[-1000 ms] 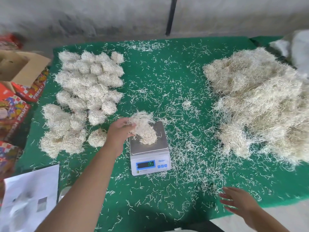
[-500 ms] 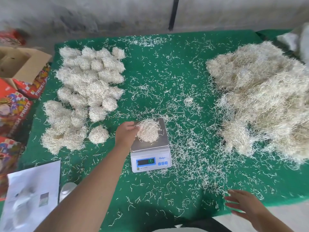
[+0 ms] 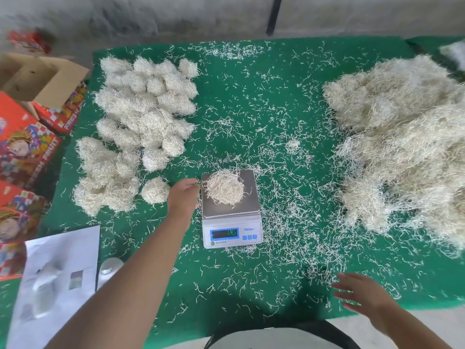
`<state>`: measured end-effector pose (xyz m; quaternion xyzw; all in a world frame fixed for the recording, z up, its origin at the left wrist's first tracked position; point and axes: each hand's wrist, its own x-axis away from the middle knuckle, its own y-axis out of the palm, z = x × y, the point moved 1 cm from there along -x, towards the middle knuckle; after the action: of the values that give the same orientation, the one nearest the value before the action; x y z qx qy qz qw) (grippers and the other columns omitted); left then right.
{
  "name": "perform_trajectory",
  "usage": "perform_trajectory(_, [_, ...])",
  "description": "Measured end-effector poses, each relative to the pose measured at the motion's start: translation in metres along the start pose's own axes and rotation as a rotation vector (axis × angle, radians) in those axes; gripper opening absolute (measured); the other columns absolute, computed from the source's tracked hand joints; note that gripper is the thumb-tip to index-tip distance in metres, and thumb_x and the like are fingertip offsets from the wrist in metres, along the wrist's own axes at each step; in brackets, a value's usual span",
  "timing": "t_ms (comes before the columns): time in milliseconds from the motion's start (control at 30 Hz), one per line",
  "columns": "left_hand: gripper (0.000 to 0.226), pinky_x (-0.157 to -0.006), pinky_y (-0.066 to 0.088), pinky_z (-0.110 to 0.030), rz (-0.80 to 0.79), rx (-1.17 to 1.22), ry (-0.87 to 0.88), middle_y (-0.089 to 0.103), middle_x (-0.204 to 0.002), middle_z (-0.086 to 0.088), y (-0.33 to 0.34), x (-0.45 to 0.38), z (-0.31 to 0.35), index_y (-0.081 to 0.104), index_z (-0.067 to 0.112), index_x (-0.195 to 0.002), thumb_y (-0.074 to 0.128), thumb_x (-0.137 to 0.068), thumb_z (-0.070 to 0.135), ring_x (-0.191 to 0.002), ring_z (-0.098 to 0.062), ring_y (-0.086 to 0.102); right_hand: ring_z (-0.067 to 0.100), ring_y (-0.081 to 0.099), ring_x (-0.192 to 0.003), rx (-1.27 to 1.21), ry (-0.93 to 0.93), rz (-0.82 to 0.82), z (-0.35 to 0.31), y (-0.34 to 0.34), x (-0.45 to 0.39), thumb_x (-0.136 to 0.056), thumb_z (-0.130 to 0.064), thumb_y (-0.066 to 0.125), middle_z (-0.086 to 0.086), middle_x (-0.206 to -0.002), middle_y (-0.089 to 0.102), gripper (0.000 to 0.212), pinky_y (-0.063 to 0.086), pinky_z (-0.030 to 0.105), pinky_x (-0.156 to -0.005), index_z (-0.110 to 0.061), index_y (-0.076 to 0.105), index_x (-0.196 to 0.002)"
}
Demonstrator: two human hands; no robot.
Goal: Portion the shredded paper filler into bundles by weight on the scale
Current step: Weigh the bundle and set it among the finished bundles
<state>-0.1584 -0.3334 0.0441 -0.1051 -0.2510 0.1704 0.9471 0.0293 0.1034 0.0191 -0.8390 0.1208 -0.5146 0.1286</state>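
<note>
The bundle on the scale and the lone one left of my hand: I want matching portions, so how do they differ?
The bundle on the scale looks flatter and looser, strands straying over the pan; the lone bundle on the green cloth is a tighter, rounder ball. The left hand reaches the first bundle's edge; the second lies apart. Both are pale shredded paper of similar spread.

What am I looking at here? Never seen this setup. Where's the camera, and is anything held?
No robot: a person works with bare hands, filmed by one wide-angle camera worn on the head, looking down. The table has a green cover strewn with loose shreds. In the middle stands a digital scale with one bundle of shredded paper on its pan; the display is too blurred to read. Finished bundles lie at the left, the big unsorted pile at the right. The left hand is beside the bundle at the pan's edge; whether it has a grip on any strands I cannot tell. The right hand hovers open, holding nothing.
</note>
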Motion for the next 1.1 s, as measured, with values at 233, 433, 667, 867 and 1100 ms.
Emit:
perform_trajectory(233, [0.031,-0.101,0.055,-0.050,-0.013,-0.007,0.023,0.066,-0.125,0.002,0.000,-0.002,-0.004,0.064,0.024,-0.133,0.055,-0.104,0.035,-0.109,-0.017,0.064,0.038,0.073,-0.101,-0.006,0.006,0.009,0.002,0.004,0.007,-0.106,-0.017,0.062,0.017,-0.107,0.077,0.020,0.058,0.054,-0.096,-0.006,0.066,-0.121])
perform_trajectory(433, [0.062,-0.114,0.039,-0.050,-0.087,-0.002,0.003,0.053,-0.149,0.000,0.015,-0.008,-0.003,0.051,0.028,-0.148,0.040,-0.101,0.068,-0.128,-0.018,0.051,0.037,0.073,-0.096,-0.032,0.047,0.047,0.009,-0.002,0.015,-0.104,-0.018,0.065,0.020,-0.107,0.076,0.019,0.057,0.051,-0.093,-0.004,0.066,-0.119])
perform_trajectory(667, [0.094,-0.116,0.035,-0.054,-0.216,-0.307,0.103,0.040,-0.161,-0.002,0.052,-0.010,0.007,0.036,0.033,-0.156,0.059,-0.080,0.084,-0.145,-0.029,0.042,0.038,0.072,-0.104,-0.036,0.084,0.064,0.023,-0.014,0.021,-0.104,-0.019,0.065,0.019,-0.108,0.077,0.019,0.054,0.058,-0.103,-0.006,0.067,-0.119])
perform_trajectory(867, [0.106,-0.123,0.031,-0.050,-0.230,-0.625,0.217,0.031,-0.157,-0.012,0.086,-0.017,0.001,0.034,0.029,-0.159,0.085,-0.073,0.062,-0.148,-0.034,0.031,0.042,0.070,-0.109,-0.049,0.114,0.064,0.028,-0.024,0.024,-0.105,-0.015,0.064,0.020,-0.109,0.076,0.015,0.050,0.058,-0.105,-0.005,0.065,-0.116])
perform_trajectory(1100, [0.062,-0.097,0.051,-0.041,-0.161,-0.794,0.269,0.055,-0.135,-0.016,0.096,-0.013,-0.010,0.059,0.020,-0.135,0.080,-0.077,0.031,-0.125,-0.033,0.053,0.039,0.071,-0.107,-0.029,0.092,0.051,0.024,-0.030,0.016,-0.105,-0.018,0.064,0.020,-0.110,0.076,0.025,0.053,0.055,-0.102,-0.003,0.064,-0.126])
